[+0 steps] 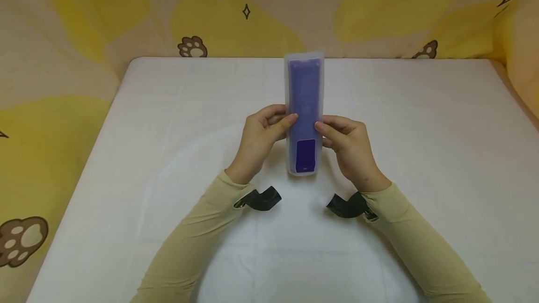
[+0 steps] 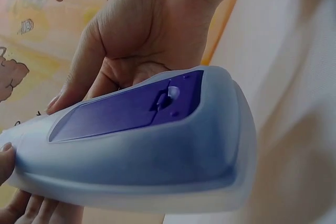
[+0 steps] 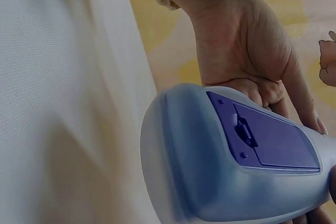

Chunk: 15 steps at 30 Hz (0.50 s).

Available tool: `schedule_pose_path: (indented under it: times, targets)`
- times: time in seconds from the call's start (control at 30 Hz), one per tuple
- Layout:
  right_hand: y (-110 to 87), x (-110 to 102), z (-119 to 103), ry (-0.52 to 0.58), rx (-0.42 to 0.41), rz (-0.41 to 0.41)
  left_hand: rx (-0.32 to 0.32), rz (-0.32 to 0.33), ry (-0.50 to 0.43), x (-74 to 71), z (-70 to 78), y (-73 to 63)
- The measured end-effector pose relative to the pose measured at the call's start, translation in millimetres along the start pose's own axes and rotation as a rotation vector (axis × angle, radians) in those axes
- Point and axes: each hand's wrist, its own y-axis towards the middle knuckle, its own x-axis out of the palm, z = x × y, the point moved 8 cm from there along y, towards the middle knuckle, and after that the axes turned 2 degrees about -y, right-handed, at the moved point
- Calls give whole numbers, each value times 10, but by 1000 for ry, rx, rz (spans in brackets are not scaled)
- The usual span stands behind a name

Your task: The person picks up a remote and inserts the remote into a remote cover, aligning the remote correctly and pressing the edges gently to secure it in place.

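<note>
A long purple remote control (image 1: 305, 92) in a frosted, see-through sleeve is held lengthwise over the middle of the table. Its back faces the head camera, and a cutout near the lower end bares the dark purple battery cover (image 1: 305, 155). My left hand (image 1: 258, 137) grips its left edge, thumb on the back and fingers behind. On the opposite edge my right hand (image 1: 351, 148) holds it the same way, a little below mid-length. In the left wrist view a small latch (image 2: 164, 100) shows on the battery cover (image 2: 115, 111). The remote's front is hidden.
A white-covered table (image 1: 126, 200) lies under both hands. Behind it and along the sides hangs a yellow patterned cloth (image 1: 236, 27). Dark curved pieces, one at the left cuff (image 1: 263, 198) and one at the right cuff (image 1: 347, 205), stick out inward over the table.
</note>
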Motion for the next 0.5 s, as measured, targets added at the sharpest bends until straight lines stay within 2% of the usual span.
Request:
schedule_pose_path:
  times: [0.2, 0.5]
  targets:
    - [8, -25, -9, 24, -3, 16, 16, 29, 13, -18, -19, 1]
    - [20, -115, -25, 77, -35, 111, 72, 61, 32, -47, -7, 0]
